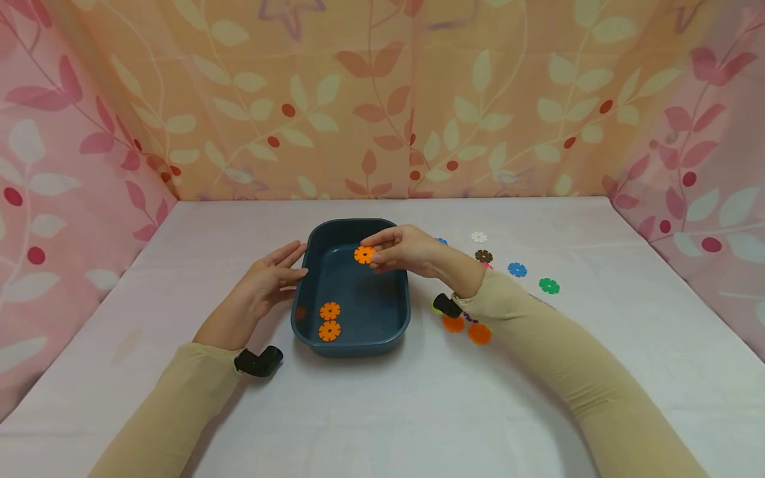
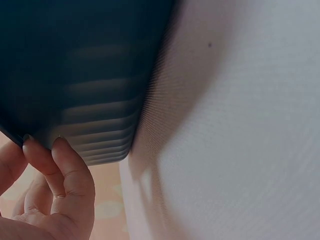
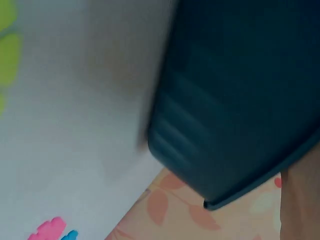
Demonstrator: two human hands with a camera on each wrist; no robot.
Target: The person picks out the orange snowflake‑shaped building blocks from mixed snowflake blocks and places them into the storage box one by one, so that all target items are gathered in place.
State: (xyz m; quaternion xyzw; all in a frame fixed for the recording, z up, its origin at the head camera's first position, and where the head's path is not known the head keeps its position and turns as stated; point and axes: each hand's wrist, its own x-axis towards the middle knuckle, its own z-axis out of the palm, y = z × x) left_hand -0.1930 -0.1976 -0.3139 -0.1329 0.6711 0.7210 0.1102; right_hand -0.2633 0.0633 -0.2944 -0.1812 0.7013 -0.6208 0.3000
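My right hand pinches an orange snowflake disc between thumb and fingertips, above the far part of a dark blue plastic basin. Two more orange snowflake discs lie in the basin's near left part. My left hand is at the basin's left side, fingers mostly extended. In the left wrist view, fingertips touch the basin's outer wall near the rim. The right wrist view shows the basin's other side wall, while the held disc is hidden there.
Right of the basin lie loose discs: white, brown, blue, green and orange. My right forearm partly covers others, including a pink disc. A floral curtain stands behind the white-covered table.
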